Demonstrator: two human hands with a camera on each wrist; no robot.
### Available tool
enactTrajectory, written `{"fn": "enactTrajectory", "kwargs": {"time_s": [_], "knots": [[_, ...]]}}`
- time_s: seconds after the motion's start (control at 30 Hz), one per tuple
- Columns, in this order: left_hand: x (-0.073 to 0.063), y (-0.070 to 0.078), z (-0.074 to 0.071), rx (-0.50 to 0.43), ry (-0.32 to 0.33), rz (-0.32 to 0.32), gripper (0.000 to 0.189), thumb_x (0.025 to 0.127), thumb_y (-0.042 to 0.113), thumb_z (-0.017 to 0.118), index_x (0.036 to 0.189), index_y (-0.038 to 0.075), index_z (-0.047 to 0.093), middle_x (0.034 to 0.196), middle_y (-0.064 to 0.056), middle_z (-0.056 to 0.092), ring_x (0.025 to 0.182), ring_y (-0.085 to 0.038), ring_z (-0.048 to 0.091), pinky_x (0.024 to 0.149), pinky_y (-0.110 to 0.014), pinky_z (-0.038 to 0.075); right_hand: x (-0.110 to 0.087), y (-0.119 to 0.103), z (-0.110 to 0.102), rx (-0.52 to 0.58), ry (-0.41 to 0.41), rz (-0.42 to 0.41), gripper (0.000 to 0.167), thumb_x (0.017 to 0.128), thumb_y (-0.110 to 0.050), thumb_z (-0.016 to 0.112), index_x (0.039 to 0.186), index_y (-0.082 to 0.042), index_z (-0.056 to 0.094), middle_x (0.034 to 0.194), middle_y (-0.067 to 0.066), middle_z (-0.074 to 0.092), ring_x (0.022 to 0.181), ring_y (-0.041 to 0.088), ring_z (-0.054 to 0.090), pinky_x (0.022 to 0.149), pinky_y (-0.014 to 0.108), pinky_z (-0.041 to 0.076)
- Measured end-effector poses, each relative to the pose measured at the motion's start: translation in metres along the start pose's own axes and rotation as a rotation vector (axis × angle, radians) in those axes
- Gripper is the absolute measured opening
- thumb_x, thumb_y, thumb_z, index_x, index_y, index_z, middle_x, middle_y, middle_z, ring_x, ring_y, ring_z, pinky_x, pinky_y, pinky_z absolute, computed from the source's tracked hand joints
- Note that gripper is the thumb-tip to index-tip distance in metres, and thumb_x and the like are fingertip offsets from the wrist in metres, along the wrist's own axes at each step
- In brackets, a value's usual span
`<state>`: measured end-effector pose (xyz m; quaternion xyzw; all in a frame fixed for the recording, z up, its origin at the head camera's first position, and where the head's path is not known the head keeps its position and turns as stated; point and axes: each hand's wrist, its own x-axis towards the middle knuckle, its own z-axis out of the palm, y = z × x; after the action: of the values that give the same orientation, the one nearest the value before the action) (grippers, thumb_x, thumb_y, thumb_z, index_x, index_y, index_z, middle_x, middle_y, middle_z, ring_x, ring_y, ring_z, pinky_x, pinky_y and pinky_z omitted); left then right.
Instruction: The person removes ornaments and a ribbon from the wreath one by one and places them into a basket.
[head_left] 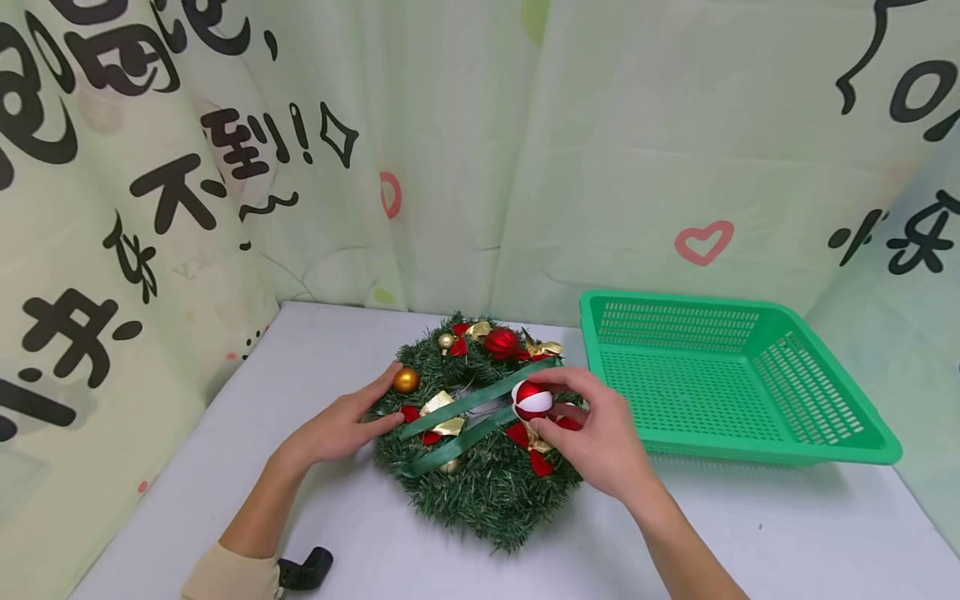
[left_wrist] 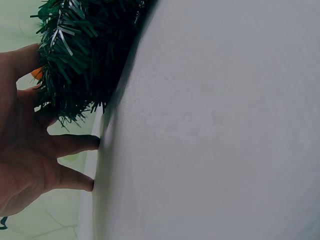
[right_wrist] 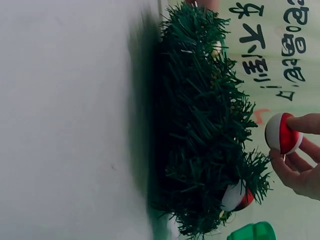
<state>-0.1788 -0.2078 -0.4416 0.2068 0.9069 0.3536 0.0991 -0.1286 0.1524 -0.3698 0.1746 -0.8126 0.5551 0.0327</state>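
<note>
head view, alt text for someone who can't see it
A right hand holds a red-and-white ball over a decorated green wreath while the left hand touches its left side. A green basket sits to the right on the white table.

Dark green wreath [head_left: 487, 504], green ribbon [head_left: 480, 396], red-and-white panelled ball [head_left: 533, 401], orange-gold ball [head_left: 406, 381], all-red ball [head_left: 502, 342], red-and-gold bow [head_left: 444, 405], bright green basket [head_left: 750, 448], pale green curtain [head_left: 465, 125] with black characters [head_left: 167, 204] and pinkish-red heart outline [head_left: 702, 260], white desk [head_left: 795, 533], beige sleeve [head_left: 232, 575].
</note>
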Motion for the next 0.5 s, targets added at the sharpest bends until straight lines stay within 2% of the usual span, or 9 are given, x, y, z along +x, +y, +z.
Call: {"fn": "enactTrajectory", "kwargs": {"time_s": [0.17,0.27,0.37,0.5], "knots": [[0.0,-0.001,-0.001,0.002,-0.005,-0.002,0.082,0.107,0.048,0.055,0.169,0.017,0.01,0.175,-0.008,0.012,0.158,-0.039,0.022,0.126,-0.06,0.025,0.006,0.0,-0.007,-0.048,0.043,-0.005,0.049,0.085,0.009,0.08,0.129,-0.01,0.07,0.131,0.012,0.065,0.115,0.03,0.066,0.091,0.036,0.062],[0.0,-0.001,-0.001,0.001,-0.004,-0.001,0.082,0.107,0.048,0.055,0.169,0.017,0.01,0.175,-0.008,0.012,0.158,-0.039,0.022,0.126,-0.061,0.025,0.008,-0.002,-0.011,-0.025,0.052,0.016,0.048,0.086,0.008,0.08,0.13,-0.011,0.07,0.132,0.012,0.064,0.113,0.031,0.068,0.084,0.035,0.065],[0.0,-0.001,0.0,0.004,-0.003,0.002,0.082,0.107,0.049,0.054,0.169,0.017,0.01,0.175,-0.007,0.012,0.158,-0.039,0.022,0.126,-0.061,0.025,0.011,-0.003,-0.016,-0.027,0.069,0.022,0.048,0.087,0.006,0.08,0.13,-0.01,0.07,0.133,0.012,0.063,0.107,0.032,0.072,0.082,0.03,0.064],[0.0,-0.002,0.0,0.012,-0.002,-0.001,0.083,0.107,0.049,0.054,0.169,0.018,0.01,0.175,-0.007,0.012,0.158,-0.039,0.023,0.125,-0.061,0.026,0.015,-0.004,-0.022,-0.066,0.098,0.01,0.047,0.086,0.005,0.081,0.13,-0.009,0.07,0.132,0.011,0.066,0.112,0.027,0.068,0.091,0.024,0.06]]}}
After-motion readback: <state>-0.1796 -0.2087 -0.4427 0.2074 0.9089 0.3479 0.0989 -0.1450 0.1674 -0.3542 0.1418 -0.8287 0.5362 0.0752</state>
